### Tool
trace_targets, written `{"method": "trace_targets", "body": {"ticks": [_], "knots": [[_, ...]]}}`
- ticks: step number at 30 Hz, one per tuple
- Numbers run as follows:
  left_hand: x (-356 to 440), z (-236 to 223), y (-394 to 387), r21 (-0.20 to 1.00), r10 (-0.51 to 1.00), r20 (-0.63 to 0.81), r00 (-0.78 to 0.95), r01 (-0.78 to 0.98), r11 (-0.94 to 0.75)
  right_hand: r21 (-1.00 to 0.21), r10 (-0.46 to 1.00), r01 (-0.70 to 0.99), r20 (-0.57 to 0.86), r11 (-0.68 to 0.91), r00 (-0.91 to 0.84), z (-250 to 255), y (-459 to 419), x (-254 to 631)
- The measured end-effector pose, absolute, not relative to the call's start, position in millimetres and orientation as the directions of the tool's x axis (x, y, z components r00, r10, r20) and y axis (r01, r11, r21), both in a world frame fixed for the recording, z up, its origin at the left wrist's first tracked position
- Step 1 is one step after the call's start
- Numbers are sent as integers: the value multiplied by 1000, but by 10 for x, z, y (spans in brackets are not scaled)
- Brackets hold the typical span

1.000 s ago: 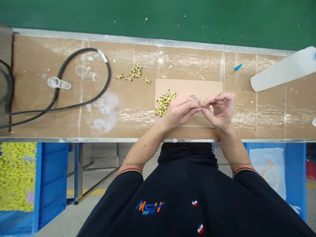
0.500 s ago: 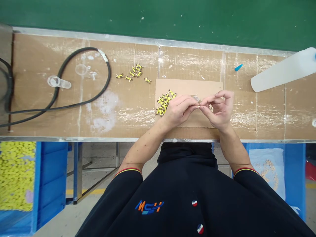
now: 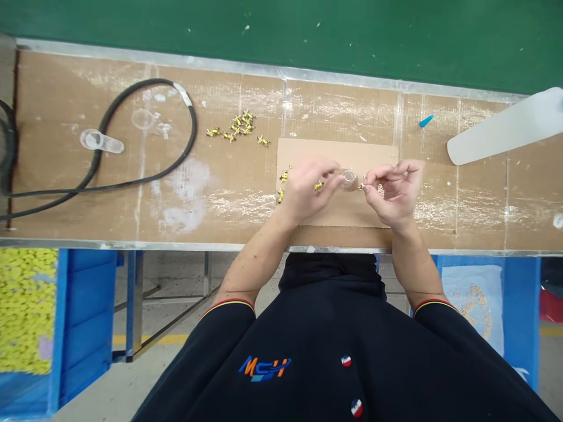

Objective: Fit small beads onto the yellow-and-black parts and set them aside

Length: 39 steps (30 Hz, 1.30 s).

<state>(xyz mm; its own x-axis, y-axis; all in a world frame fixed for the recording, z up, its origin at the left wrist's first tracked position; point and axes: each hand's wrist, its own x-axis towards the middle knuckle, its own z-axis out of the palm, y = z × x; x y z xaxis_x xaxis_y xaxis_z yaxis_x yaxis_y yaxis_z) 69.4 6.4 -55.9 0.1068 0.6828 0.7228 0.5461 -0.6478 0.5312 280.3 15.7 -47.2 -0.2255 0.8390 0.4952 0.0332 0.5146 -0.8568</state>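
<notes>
My left hand (image 3: 310, 192) hovers over the cardboard sheet (image 3: 336, 152), blurred, its fingertips close to a small transparent cup (image 3: 349, 180). A few yellow-and-black small parts (image 3: 284, 176) show around that hand, and others may be hidden beneath it. My right hand (image 3: 393, 190) pinches a tiny gold piece (image 3: 361, 186) between its fingertips, just right of the cup. Beside that hand lies a little heap of beige bits (image 3: 380, 190).
Farther back on the cardboard-covered bench lie more yellow parts (image 3: 237, 127). A looped black cable (image 3: 192, 126), a transparent plastic paddle (image 3: 100, 141), a blue plastic piece (image 3: 426, 121) and a white paddle (image 3: 505, 128) also rest there. Blue bins stand below the bench edge.
My hands have parted, with the left one moving leftward over the yellow parts. The heap of those parts no longer shows as before. The cup is now more visible between my hands.
</notes>
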Motion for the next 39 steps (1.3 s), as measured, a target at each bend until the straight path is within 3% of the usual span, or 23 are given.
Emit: {"method": "trace_targets", "body": {"ticks": [3,6,14,22,31,39], "knots": [[423,-571,149,660,825,561,-75,641,-391,-861,854,132,445,490,-268,-490,242,2933],[212,-603,216,667,910,392,-132,722,-183,-832,855,266,393,487,-339,-510,292,2983],[194,-517,183,547,997,70,25,835,-59,-736,852,448,351,507,-389,-469,276,2900],[227,-480,202,537,999,6,36,843,-33,-702,873,524,336,482,-353,-515,273,2895],[288,-477,196,529,998,25,64,846,-68,-687,876,547,329,479,-353,-462,262,2873],[282,-516,217,547,999,22,38,836,-44,-844,861,212,438,493,-258,-473,285,2896]]}}
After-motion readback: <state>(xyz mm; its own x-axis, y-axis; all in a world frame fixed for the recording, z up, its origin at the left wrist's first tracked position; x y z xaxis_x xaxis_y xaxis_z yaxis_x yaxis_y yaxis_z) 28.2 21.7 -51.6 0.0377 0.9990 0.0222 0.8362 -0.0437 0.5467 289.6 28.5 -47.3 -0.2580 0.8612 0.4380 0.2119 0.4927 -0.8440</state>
